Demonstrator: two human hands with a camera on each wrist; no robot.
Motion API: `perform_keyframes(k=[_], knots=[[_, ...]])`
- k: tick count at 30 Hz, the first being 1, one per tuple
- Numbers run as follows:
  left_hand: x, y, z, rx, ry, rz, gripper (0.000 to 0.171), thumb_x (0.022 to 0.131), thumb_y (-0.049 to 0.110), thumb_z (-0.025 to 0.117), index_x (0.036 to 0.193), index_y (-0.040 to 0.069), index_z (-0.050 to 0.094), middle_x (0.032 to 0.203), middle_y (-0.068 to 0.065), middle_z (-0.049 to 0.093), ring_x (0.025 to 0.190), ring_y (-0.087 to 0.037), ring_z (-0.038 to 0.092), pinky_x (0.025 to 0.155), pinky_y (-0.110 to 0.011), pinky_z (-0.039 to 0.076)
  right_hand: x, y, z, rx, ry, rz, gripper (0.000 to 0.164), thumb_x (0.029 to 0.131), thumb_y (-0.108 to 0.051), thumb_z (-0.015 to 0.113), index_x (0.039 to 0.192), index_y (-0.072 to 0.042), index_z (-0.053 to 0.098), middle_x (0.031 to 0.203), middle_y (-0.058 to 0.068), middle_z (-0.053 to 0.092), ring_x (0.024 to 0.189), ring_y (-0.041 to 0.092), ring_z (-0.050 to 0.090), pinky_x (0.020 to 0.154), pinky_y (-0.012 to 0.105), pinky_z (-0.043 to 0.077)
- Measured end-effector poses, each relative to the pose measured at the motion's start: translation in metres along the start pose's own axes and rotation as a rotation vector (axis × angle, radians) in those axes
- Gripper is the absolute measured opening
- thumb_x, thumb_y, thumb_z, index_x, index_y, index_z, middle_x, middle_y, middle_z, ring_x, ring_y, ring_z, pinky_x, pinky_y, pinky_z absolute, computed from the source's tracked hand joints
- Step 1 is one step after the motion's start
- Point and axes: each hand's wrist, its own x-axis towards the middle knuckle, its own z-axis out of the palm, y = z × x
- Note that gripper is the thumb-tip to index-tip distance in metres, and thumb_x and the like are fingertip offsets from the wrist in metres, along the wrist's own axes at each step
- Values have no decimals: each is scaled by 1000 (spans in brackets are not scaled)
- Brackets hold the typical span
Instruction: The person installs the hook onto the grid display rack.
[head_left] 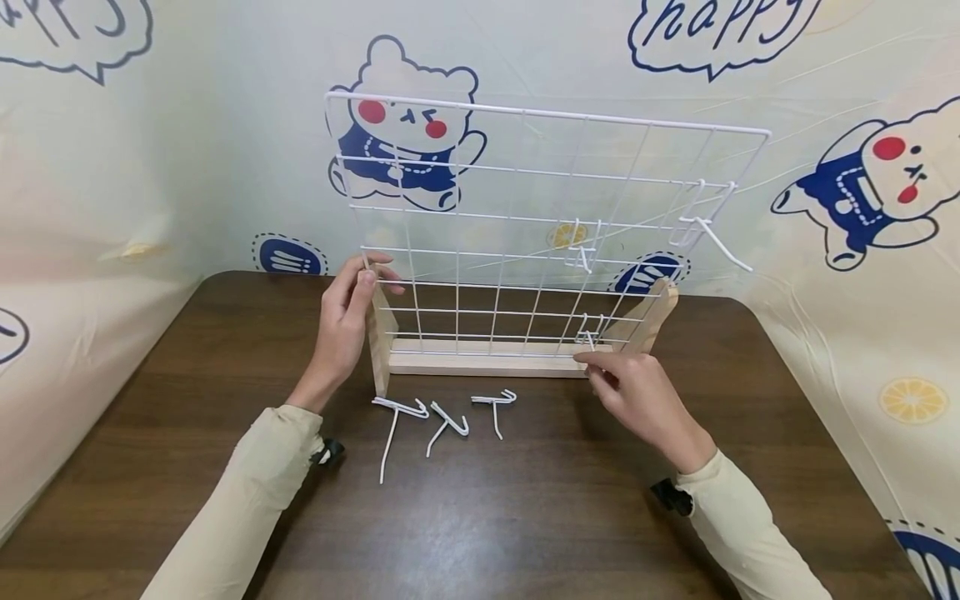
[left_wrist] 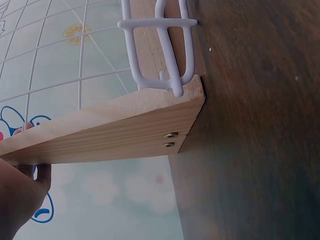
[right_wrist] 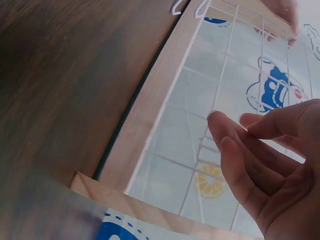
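Left hand (head_left: 343,310): gripping the side panel (head_left: 380,342) of a wooden stand (head_left: 480,363). Right hand (head_left: 647,396): bending its fingers beside the lowest hook (head_left: 588,337); whether pinching it, I cannot tell. Wire grid (head_left: 498,287): standing in the stand, carrying two higher hooks (head_left: 699,220). Loose hooks (head_left: 448,421): three, lying on the table (head_left: 510,517) before it.

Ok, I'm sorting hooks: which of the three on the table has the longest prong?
The leftmost hook, by the stand's left end: its prong is clearly longer than those of the middle hook and right hook.
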Motion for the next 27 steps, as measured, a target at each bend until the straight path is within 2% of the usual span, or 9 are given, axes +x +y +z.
perform_keyframes(k=[9,15,22,27], knots=[[1,-1,0,-4,-1,6,32,107,13,39,127,-5,57,104,-27,64,92,-32,67,89,-33,48,-2,-16,-4,-92,15,-15,19,84,0,66,96,-10,76,65,-2,64,50,7,44,51,31,44],[1,0,0,-7,1,6,30,107,14,39,125,-2,58,104,-30,63,91,-32,67,88,-33,49,-2,-28,-1,-81,-22,-69,20,83,0,65,97,-11,75,71,-1,67,51,6,42,51,31,44],[1,-5,-1,5,0,6,30,107,11,38,124,-5,57,104,-32,62,91,-38,65,88,-32,49,-4,-38,11,-45,-72,-93,21,85,-2,66,103,-9,75,88,1,74,61,8,60,60,35,54],[1,-2,0,1,2,8,29,107,12,39,123,-5,57,104,-28,64,91,-38,66,87,-34,49,-5,-47,23,-34,-138,-100,20,86,-2,66,103,-9,74,84,-2,73,66,9,63,61,33,54]])
